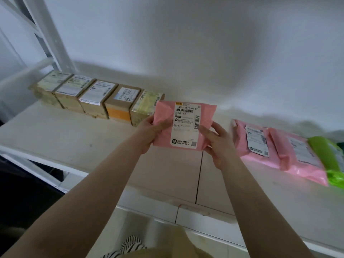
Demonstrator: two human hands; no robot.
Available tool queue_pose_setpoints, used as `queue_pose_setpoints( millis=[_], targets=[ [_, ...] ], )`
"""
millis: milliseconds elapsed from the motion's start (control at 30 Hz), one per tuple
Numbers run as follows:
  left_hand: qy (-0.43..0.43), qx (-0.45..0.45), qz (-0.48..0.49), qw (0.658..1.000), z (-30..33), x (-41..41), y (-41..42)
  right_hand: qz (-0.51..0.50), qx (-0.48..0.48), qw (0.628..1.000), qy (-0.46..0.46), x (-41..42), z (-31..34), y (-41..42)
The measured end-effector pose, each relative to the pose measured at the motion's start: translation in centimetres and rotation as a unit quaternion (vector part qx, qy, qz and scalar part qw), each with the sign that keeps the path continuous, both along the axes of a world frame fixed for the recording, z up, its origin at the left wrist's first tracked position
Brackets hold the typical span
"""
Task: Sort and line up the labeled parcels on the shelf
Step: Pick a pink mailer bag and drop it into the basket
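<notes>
Over mid-shelf (55, 138), pink mailer (163, 116) pinched by left hand (149, 131) and right hand (219, 144), label up, probably for reading. Next to box row (96, 97), likely its slot.

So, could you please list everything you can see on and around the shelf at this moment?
Brown cardboard boxes: five, white labels on top, in a row at the shelf's back left.
Held pink plastic mailer bag: one, white label facing the camera, raised above the shelf's middle.
Pink plastic mailer bags lying flat: two, labelled, overlapping, on the right.
Green plastic bag: one, at the far right, partly cut off.
White shelf: one board surface, white upright post at left.
White wall: behind.
Left hand: grips the held mailer's left edge.
Right hand: grips its right edge.
</notes>
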State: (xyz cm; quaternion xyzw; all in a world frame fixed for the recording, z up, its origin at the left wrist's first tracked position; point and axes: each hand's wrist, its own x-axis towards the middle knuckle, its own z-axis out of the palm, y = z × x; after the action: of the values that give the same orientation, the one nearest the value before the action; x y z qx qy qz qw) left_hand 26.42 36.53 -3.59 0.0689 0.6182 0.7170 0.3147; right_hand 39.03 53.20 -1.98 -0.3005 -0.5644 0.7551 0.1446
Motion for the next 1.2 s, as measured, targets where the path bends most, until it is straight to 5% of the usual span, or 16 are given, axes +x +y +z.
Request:
queue_pose_setpoints(
  millis=[933,1200],
  targets=[
    [-0.004,0.012,-0.012,1.0,1.0,-0.2,0.6,-0.034,0.019,0.998,0.049,0.4,-0.3,-0.5],
    [-0.051,0.018,0.003,0.999,0.5,5.6,4.6,-0.143,-0.111,0.981,0.075,3.9,-2.2,-1.8]
  ],
)
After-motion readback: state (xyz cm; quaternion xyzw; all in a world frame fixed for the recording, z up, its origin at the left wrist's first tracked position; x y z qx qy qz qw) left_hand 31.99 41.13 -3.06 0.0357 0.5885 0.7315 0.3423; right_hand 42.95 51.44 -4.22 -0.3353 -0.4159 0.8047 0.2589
